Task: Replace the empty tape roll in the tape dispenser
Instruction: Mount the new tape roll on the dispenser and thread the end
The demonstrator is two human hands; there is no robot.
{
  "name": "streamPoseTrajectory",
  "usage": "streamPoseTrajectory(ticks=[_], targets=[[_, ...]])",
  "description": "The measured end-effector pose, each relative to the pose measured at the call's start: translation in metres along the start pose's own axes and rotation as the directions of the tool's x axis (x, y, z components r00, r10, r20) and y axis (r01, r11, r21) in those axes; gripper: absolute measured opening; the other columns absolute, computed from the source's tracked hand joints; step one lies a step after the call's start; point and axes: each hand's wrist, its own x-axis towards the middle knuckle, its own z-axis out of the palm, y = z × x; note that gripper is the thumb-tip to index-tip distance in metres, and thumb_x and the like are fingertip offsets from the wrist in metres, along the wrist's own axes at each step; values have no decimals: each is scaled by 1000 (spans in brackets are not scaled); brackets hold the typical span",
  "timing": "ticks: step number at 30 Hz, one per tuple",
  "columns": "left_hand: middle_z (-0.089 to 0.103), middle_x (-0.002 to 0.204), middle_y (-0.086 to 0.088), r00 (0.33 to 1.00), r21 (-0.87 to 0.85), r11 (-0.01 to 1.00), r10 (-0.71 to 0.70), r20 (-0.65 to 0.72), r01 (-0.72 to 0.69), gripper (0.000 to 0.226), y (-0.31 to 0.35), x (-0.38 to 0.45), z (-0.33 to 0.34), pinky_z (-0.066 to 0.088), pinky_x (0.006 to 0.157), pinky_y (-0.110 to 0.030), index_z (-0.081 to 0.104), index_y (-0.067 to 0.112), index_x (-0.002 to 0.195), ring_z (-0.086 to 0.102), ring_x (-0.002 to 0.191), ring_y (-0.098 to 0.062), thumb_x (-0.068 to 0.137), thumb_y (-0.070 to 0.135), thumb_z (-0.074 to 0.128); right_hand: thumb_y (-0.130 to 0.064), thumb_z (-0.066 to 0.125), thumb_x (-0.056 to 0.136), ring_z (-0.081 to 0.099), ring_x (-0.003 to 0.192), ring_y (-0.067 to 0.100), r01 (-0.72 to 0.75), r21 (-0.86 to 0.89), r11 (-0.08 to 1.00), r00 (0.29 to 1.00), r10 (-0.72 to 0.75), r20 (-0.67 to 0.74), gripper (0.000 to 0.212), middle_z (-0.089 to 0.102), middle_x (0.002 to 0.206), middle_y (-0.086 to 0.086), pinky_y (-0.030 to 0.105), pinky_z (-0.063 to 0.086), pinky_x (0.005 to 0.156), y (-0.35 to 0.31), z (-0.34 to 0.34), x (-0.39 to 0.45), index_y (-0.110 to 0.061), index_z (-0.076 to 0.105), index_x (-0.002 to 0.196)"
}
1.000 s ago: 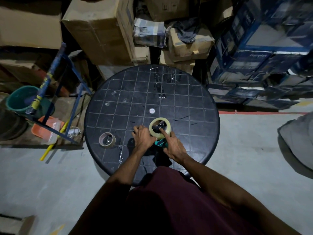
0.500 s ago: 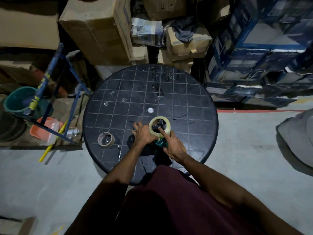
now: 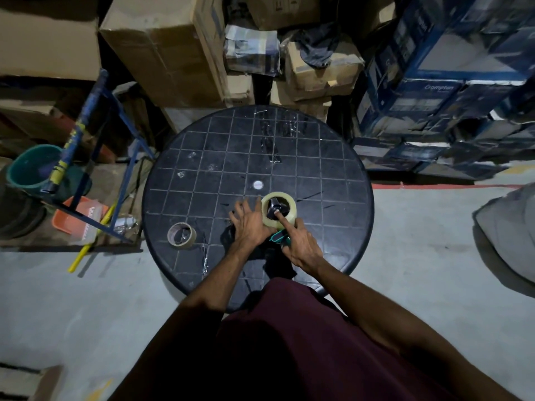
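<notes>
A full roll of pale clear tape (image 3: 285, 201) sits on the black hub of the tape dispenser (image 3: 278, 237), whose teal body shows between my hands on the round black table (image 3: 333, 169). My left hand (image 3: 249, 224) rests against the roll's left side with fingers spread. My right hand (image 3: 299, 244) holds the dispenser's handle, its index finger stretched onto the hub. The empty brown cardboard core (image 3: 181, 235) lies flat on the table, left of my hands.
Cardboard boxes (image 3: 168, 47) are stacked behind the table, blue printed cartons (image 3: 434, 91) at the right. A blue metal frame (image 3: 95, 117), a green bucket (image 3: 31, 166) and an orange tray (image 3: 78, 218) stand at the left. A grey sack (image 3: 509, 227) lies right.
My hands stay on the roll and dispenser. The left fingers have spread a little more beside the roll. The view has shifted slightly.
</notes>
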Motion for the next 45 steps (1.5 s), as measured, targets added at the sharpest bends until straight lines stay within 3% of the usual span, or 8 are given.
streamPoseTrajectory(ticks=[3, 10, 15, 25, 31, 37, 41, 45], targets=[[22, 164, -14, 999, -6, 999, 36, -2, -36, 98, -1, 4, -4, 18, 123, -54, 42, 17, 152, 14, 152, -35, 72, 57, 82, -11, 60, 90, 65, 109, 41, 3, -17, 1000, 1000, -3, 8, 95, 42, 140, 14, 52, 58, 93, -2, 2, 1, -41, 10, 165], [48, 145, -5, 1000, -138, 990, 11, 15, -9, 63, -14, 14, -13, 29, 119, -43, 76, 10, 101, 28, 142, -27, 59, 55, 91, -11, 60, 89, 66, 111, 40, -8, -3, 1000, 1000, 8, 0, 96, 44, 141, 17, 50, 58, 94, 6, -1, 4, -38, 10, 166], [43, 149, -12, 999, -170, 985, -9, 40, 15, 96, -6, 12, -15, 30, 118, -48, 51, 19, 142, 28, 143, -32, 63, 59, 87, -11, 60, 89, 66, 108, 38, 9, -13, 1000, 1000, -9, -2, 96, 44, 139, 15, 49, 60, 91, 2, -3, 7, -39, 10, 165], [56, 135, -8, 999, -102, 995, -2, 43, 6, 67, -19, 20, -21, 34, 114, -44, 74, 8, 93, 36, 135, -27, 55, 61, 91, -10, 62, 88, 67, 108, 38, 20, 2, 1000, 1000, -20, -17, 96, 44, 142, 14, 48, 60, 92, 3, -2, 11, -39, 12, 165], [34, 160, -8, 996, -195, 980, 53, 68, -39, 117, -18, 18, -21, 26, 121, -47, 29, 22, 159, 22, 149, -29, 65, 58, 88, -9, 62, 87, 65, 113, 36, 19, 43, 999, 1000, -18, -23, 96, 45, 143, 12, 47, 60, 92, 4, -4, 13, -39, 14, 165], [54, 140, -9, 997, -194, 978, 78, 9, -75, 86, -16, 21, -23, 31, 116, -41, 66, 13, 123, 31, 143, -28, 53, 55, 95, -9, 60, 87, 66, 109, 37, 35, 7, 999, 999, -35, 11, 95, 47, 136, 14, 47, 60, 92, 2, -2, 14, -37, 14, 165], [63, 124, -7, 1000, -161, 987, 27, 5, -26, 68, -22, 26, -23, 38, 111, -40, 68, 7, 88, 40, 134, -25, 50, 58, 94, -9, 61, 86, 66, 107, 37, 27, 21, 999, 1000, -27, -2, 96, 47, 136, 15, 47, 61, 89, 3, -4, 15, -37, 14, 165], [47, 141, -9, 1000, -128, 992, 4, -13, -6, 92, -19, 26, -25, 34, 116, -43, 63, 14, 122, 33, 138, -27, 52, 67, 89, -11, 62, 87, 65, 107, 35, 35, 23, 999, 999, -35, -12, 96, 48, 133, 14, 47, 61, 88, -1, -6, 18, -36, 14, 166]])
